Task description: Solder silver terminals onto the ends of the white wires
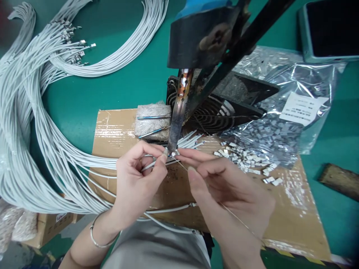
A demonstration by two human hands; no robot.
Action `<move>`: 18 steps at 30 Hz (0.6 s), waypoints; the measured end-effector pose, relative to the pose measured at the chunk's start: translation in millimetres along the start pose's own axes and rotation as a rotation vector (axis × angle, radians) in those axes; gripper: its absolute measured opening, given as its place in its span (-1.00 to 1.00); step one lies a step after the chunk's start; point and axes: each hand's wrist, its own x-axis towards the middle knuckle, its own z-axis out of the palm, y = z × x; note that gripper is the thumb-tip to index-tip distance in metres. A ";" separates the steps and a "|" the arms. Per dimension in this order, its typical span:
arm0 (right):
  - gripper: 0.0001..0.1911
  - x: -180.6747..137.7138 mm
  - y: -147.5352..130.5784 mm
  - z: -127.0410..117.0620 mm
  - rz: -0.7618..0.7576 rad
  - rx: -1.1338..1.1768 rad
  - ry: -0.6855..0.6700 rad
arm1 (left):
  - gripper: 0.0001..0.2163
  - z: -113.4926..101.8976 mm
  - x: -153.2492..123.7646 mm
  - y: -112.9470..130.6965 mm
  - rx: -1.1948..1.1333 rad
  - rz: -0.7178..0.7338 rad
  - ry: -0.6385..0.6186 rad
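My left hand [140, 179] pinches the end of a white wire [149, 166] between thumb and fingers, just left of the tip of a soldering iron [176, 123]. A thin strand of solder wire [238, 218] runs through my right hand [227, 183], with my thumb and fingers closed on it. Its front end reaches the iron tip, where a small metal terminal [175, 153] sits by my right fingertips. Exactly how the terminal is held is hidden. The iron points down from a black clamp [196, 41] above both hands.
A black fan [213, 114] stands behind the iron. Loose metal terminals [252, 161] lie right of my hands, beside a clear plastic bag [319, 86]. Bundles of white wires [17, 123] fill the left. Cardboard [291, 216] covers the green table. A phone-like device [331, 31] lies top right.
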 end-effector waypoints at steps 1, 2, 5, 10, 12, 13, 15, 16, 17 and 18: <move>-0.75 0.7 -0.7 0.3 0.004 0.009 0.002 | -0.85 0.4 0.3 0.0 0.004 0.003 0.001; -0.75 1.4 -1.5 0.8 0.007 0.018 0.003 | -0.85 0.7 0.7 0.0 0.007 0.005 0.002; -0.75 2.4 -3.9 1.9 -0.001 0.029 0.004 | -0.86 1.4 1.8 0.5 0.016 0.010 0.009; -0.76 2.0 -5.0 2.0 0.017 0.015 0.003 | -0.86 0.7 2.2 2.0 0.031 0.015 0.024; -0.76 1.6 -4.4 1.6 0.012 0.012 0.000 | -0.86 0.3 2.1 2.3 0.037 0.011 0.026; -0.76 1.4 -4.1 1.4 0.003 0.011 -0.001 | -0.86 0.1 2.0 2.3 0.039 0.009 0.026; -0.76 0.9 -3.8 1.1 -0.007 0.013 0.001 | -0.85 0.0 1.7 2.4 0.039 0.011 0.026; -0.76 0.7 -3.8 0.9 -0.007 0.013 0.001 | -0.85 0.0 1.6 2.4 0.036 0.012 0.025; -0.76 0.4 -3.9 0.6 -0.006 0.013 0.001 | -0.85 0.0 1.4 2.4 0.033 0.013 0.025; -0.76 0.3 -4.1 0.4 -0.005 0.014 0.001 | -0.85 0.1 1.3 2.5 0.029 0.012 0.024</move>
